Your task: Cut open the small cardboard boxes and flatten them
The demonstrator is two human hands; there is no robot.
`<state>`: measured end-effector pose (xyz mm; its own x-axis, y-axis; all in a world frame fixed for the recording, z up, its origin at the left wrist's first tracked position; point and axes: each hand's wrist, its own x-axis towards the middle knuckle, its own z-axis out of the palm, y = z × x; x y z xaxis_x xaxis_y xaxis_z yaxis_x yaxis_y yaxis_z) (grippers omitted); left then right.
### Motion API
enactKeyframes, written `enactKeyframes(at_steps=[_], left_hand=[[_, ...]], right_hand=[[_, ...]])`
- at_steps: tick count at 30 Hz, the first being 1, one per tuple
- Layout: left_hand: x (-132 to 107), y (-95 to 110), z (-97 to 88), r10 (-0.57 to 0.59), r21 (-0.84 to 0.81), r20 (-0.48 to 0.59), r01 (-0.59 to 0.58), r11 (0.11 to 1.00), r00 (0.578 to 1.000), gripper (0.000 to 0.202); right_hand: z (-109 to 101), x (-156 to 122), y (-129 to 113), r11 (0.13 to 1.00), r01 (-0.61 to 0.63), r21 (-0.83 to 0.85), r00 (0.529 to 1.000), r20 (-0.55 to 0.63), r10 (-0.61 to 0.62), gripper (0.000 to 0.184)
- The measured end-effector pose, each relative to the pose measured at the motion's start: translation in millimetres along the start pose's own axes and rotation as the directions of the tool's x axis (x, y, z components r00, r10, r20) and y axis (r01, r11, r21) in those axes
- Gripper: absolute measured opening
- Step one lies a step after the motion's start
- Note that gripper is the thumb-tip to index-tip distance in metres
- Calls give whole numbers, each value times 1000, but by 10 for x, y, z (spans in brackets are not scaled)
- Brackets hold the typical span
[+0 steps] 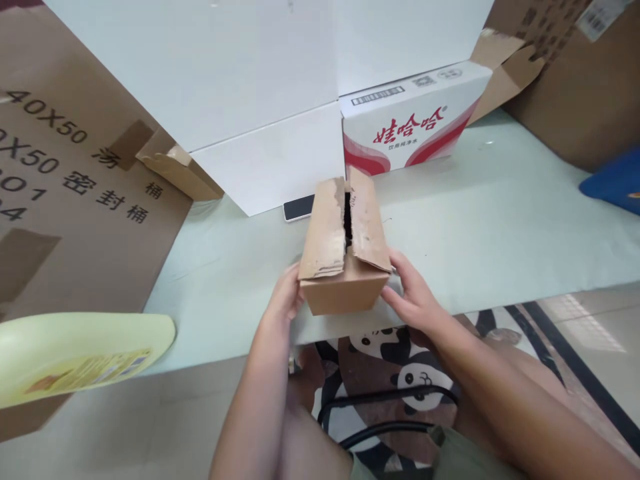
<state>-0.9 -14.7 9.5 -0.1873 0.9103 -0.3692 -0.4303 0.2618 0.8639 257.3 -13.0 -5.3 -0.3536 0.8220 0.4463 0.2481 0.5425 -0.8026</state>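
Note:
A small brown cardboard box (pixel 345 257) stands on the pale green table (pixel 500 227) near its front edge. Its two top flaps are folded down with a narrow dark gap between them, and their edges are torn. My left hand (pixel 286 300) presses against the box's left side. My right hand (pixel 413 293) holds its right side, fingers curled along the lower edge. Both hands grip the box between them.
A large white box (pixel 240 100) stands behind, with a white and red printed carton (pixel 410 120) to its right. A phone (pixel 299 208) lies at the white box's foot. Flat brown cardboard (pixel 75 200) leans at left, a yellow sheet (pixel 75 353) at lower left, a blue object (pixel 615 180) at right.

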Motion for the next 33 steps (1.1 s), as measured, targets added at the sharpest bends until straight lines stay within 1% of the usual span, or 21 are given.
enactKeyframes(at_steps=[1, 2, 4, 6, 7, 8, 9, 12, 13, 15, 17, 18, 20, 21, 23, 25, 27, 29, 31, 32, 33], left_hand=[[-21, -6, 3, 34, 32, -8, -34, 999, 999, 37], [-51, -3, -1, 67, 48, 16, -68, 997, 998, 41], [-127, 19, -25, 144, 35, 135, -150, 988, 980, 57], [-192, 43, -53, 250, 30, 244, -265, 964, 937, 71], [-209, 52, -67, 311, 40, 261, -332, 943, 914, 76], [-214, 58, -82, 367, 54, 252, -392, 918, 895, 78], [-209, 63, -98, 417, 71, 221, -441, 895, 882, 77], [-172, 76, -146, 508, 109, 101, -517, 849, 855, 70], [-165, 81, -154, 531, 118, 85, -538, 835, 843, 69], [-172, 90, -150, 560, 153, 98, -568, 809, 823, 67], [-194, 102, -119, 556, 200, 108, -566, 800, 824, 64], [-203, 112, -100, 550, 216, 81, -554, 804, 831, 60], [-206, 143, -72, 515, 204, -42, -497, 843, 856, 46], [-197, 165, -69, 484, 170, -117, -462, 870, 867, 40], [-160, 211, -88, 401, 71, -252, -397, 915, 881, 35], [-111, 246, -133, 325, -26, -350, -356, 934, 879, 33], [-65, 252, -183, 242, -99, -436, -314, 944, 867, 28], [-34, 228, -223, 135, -139, -471, -224, 965, 872, 22], [-17, 183, -244, 71, -100, -446, -128, 987, 892, 27], [-11, 157, -249, 80, -43, -422, -108, 993, 903, 34], [-3, 128, -252, 119, 30, -398, -117, 993, 910, 42]], right_hand=[[11, -9, -10, 1000, 25, -1, 1000, -4, -25, 60], [21, -18, -13, 999, 41, -14, 999, -11, -41, 64], [40, -34, -2, 996, 62, -64, 998, 4, -62, 64], [64, -51, 14, 988, 96, -122, 994, 61, -89, 54], [78, -60, 17, 983, 118, -144, 990, 98, -104, 48], [94, -68, 17, 978, 136, -161, 984, 134, -115, 43], [110, -75, 12, 974, 147, -171, 980, 162, -119, 40], [153, -89, -13, 973, 151, -176, 970, 215, -112, 38], [164, -91, -23, 973, 148, -176, 968, 229, -106, 37], [180, -95, -41, 973, 145, -179, 961, 261, -95, 37], [191, -97, -58, 973, 142, -182, 954, 289, -85, 37], [196, -97, -66, 973, 141, -181, 952, 296, -83, 36], [204, -92, -80, 974, 144, -172, 950, 299, -88, 36], [207, -86, -87, 975, 145, -167, 951, 295, -91, 35], [210, -71, -96, 978, 135, -159, 956, 279, -87, 33], [211, -55, -98, 983, 87, -162, 974, 222, -50, 30], [206, -44, -89, 984, -6, -177, 991, 131, 29, 23], [197, -40, -70, 979, -76, -187, 993, 79, 92, 15], [188, -40, -46, 980, -73, -185, 992, 86, 90, 13], [185, -41, -34, 982, -53, -181, 993, 95, 71, 15], [183, -43, -22, 983, -35, -179, 994, 97, 53, 19]])
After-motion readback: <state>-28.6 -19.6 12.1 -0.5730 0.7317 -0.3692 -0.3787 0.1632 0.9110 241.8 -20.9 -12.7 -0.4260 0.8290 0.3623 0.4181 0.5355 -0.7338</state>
